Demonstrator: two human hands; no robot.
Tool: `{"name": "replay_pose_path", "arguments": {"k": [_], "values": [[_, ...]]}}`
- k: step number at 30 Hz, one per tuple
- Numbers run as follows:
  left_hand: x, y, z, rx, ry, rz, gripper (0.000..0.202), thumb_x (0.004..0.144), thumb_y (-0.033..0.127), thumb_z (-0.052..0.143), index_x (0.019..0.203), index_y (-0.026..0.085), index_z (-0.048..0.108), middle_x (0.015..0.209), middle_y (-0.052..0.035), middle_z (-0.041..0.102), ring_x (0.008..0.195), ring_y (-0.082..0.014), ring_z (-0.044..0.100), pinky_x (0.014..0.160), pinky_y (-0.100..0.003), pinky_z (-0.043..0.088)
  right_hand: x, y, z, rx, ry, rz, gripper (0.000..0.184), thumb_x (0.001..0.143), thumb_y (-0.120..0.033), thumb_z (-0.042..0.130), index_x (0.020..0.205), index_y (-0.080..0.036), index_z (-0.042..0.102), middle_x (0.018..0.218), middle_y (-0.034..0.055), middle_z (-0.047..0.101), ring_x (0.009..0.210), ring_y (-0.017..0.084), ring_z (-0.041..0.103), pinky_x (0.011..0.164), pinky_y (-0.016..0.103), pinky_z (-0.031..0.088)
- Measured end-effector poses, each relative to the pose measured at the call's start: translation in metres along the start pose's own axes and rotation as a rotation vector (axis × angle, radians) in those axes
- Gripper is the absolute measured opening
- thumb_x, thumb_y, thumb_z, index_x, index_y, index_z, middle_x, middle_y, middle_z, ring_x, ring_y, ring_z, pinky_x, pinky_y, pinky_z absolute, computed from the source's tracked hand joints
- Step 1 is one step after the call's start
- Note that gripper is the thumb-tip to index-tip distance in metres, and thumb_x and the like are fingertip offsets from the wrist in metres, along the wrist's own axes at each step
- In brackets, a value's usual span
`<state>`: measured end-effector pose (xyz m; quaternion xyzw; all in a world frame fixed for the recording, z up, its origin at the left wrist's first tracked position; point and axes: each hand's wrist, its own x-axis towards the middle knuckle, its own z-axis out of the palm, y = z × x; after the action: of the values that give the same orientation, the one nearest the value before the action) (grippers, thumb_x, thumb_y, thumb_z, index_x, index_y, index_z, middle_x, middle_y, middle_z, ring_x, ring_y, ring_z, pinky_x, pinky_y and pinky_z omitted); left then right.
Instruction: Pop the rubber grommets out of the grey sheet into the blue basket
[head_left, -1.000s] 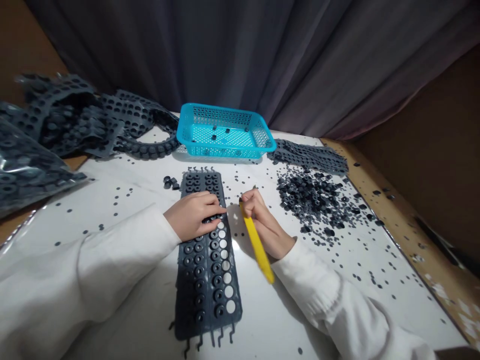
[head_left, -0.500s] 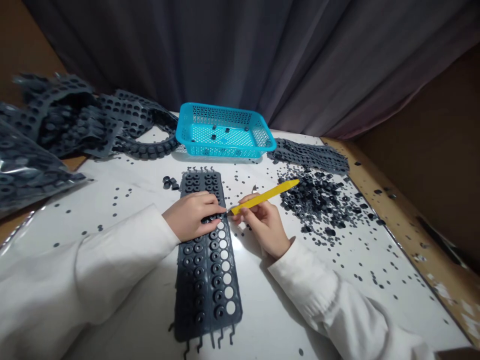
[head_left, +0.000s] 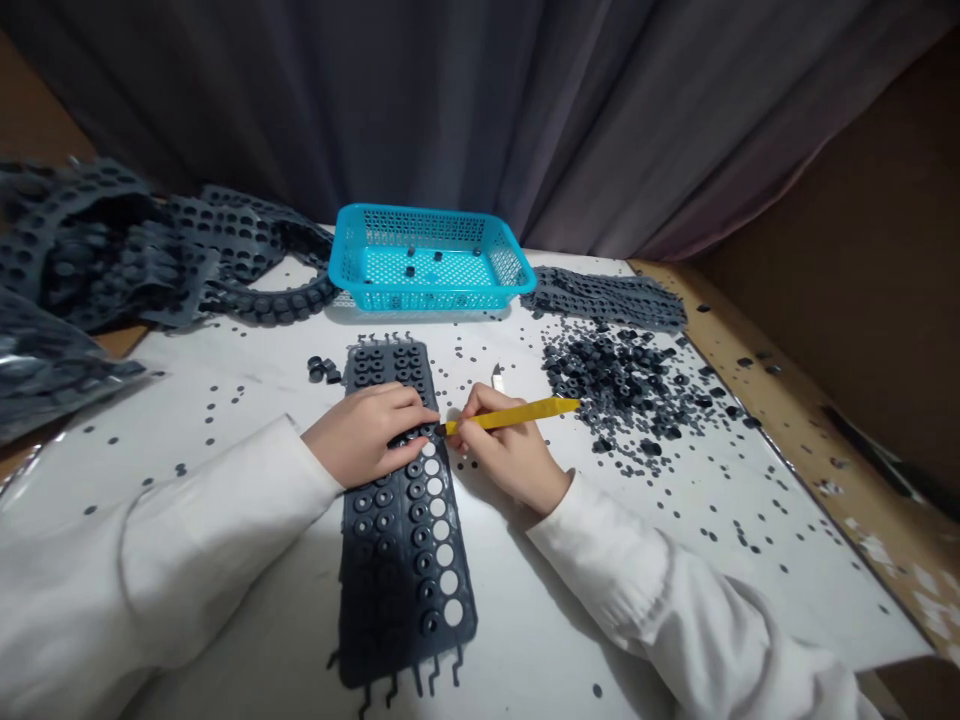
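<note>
A dark grey rubber sheet (head_left: 397,610) lies lengthwise on the white tabletop, with rows of moulded rings and white round holes down its right column. My left hand (head_left: 367,433) rests flat on the sheet's upper part, pressing on it and covering several rings. My right hand (head_left: 510,445) grips a yellow craft knife (head_left: 517,415), which lies nearly level. The knife's tip touches the sheet's right edge, close to my left fingertips. A small metal sliver (head_left: 497,377) lies on the table just beyond my right hand.
A blue perforated basket (head_left: 424,212) holding a few rings stands at the back. A heap of loose rings (head_left: 619,385) lies to the right, below a strip of sheet (head_left: 604,297). Further sheets (head_left: 112,240) and a plastic bag (head_left: 45,375) lie left. Rings are scattered widely.
The yellow knife has swung from pointing toward me to lying nearly level, its tip now at the sheet's edge. My right hand has moved slightly closer to my left hand.
</note>
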<state>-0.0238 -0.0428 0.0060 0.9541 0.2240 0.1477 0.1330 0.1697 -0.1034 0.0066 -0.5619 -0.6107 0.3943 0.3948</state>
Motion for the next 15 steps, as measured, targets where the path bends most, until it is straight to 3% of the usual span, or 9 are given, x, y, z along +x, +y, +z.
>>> {"name": "replay_pose_path", "arguments": {"k": [7,15], "values": [[0.013,0.02,-0.015,0.347,-0.13,0.044,0.018,0.088,0.025,0.053,0.09,0.015,0.068,0.078,-0.0058,0.061,0.075,-0.0242,0.058,0.067,-0.037,0.044,0.003,-0.002,0.001,-0.043,-0.006,-0.006,0.011,0.073,-0.015,0.047,0.065,-0.021,0.041,0.055,-0.0042,0.049,0.055,0.013,0.045,0.055,0.024,0.033],[0.007,0.029,-0.006,0.562,-0.006,0.115,0.018,0.086,0.009,0.051,0.078,0.014,0.066,0.074,-0.0071,0.062,0.071,-0.0233,0.055,0.062,-0.036,0.037,0.003,0.001,0.0,-0.045,0.018,-0.02,0.011,0.074,-0.017,0.048,0.065,-0.021,0.042,0.056,-0.0042,0.049,0.056,0.013,0.043,0.054,0.024,0.032]]}}
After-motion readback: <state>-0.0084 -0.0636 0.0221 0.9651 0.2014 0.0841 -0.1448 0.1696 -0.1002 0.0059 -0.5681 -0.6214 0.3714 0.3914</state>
